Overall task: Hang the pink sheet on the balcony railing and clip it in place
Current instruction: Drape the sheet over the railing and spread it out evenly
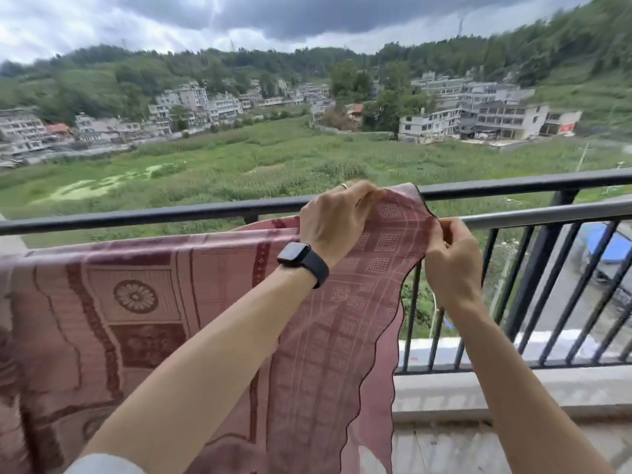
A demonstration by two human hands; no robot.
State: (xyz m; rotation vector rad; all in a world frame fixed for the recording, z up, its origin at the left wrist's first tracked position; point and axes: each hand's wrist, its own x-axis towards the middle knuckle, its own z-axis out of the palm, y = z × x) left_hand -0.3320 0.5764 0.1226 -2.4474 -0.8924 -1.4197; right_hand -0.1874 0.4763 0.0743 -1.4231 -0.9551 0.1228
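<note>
The pink sheet (143,302), patterned in dark red with a scalloped dark edge, hangs over the lower rail of the black balcony railing (136,217) and covers its left half. My left hand (333,220), with a black watch on the wrist and a ring, pinches the sheet's top right corner up near the upper rail. My right hand (451,258) pinches the sheet's right edge just below the grey lower rail (547,213). No clip is visible in either hand.
Black vertical bars (543,285) stand uncovered to the right of the sheet, above a concrete ledge (478,388). Beyond the railing lie green fields, white buildings and wooded hills far below.
</note>
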